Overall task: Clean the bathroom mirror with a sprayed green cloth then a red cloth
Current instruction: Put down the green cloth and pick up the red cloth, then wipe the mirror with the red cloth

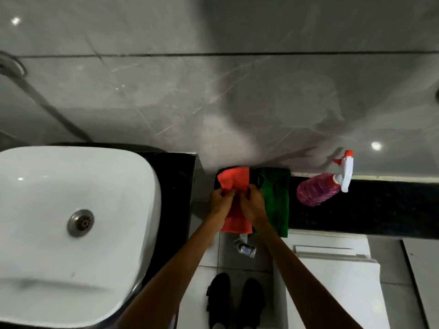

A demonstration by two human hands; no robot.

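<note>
Head view:
Hands: your left hand [219, 200] and right hand [253, 204] both pinch the soft red cloth [234, 181], gathering it on the black ledge [380, 205].
Green cloth: the green towelling cloth [276, 198] lies flat just beside it, ungripped.
Spray: the pink spray bottle [317, 192] lies nearby, within reach.
Mirror: not visible.

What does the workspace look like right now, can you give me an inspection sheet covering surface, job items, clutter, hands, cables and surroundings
Surface: black counter ledge along the grey tiled wall.
Job's things: red cloth and green cloth lie side by side, draped over the ledge; spray bottle of pink liquid stands to their right. Mirror not in view.
Clutter: small clear object on the floor below the cloths.
Hands: left hand and right hand both pinch the red cloth.
Cables: grey hose along the wall, above the sink.
Surroundings: white sink left; white unit below right; black shoes.
</note>
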